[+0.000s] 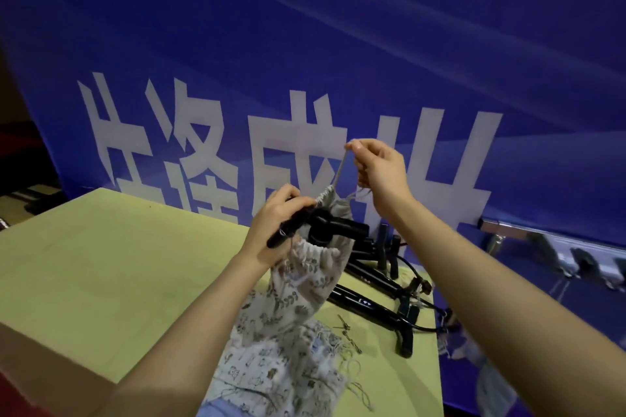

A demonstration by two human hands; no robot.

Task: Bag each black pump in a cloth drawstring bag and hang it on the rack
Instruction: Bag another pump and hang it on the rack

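three black pumps [369, 301]; two hands [277, 223]; one table [101, 264]

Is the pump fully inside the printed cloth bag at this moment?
No. The pump's black T-handle sticks out above the bag's gathered mouth, while the right hand pulls the drawstring upward.

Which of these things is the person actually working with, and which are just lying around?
In use:
left hand holding the black pump
patterned drawstring bag around it
right hand pulling the drawstring upward

Lying about:
more black pumps on the table
spare patterned bags
blue banner behind
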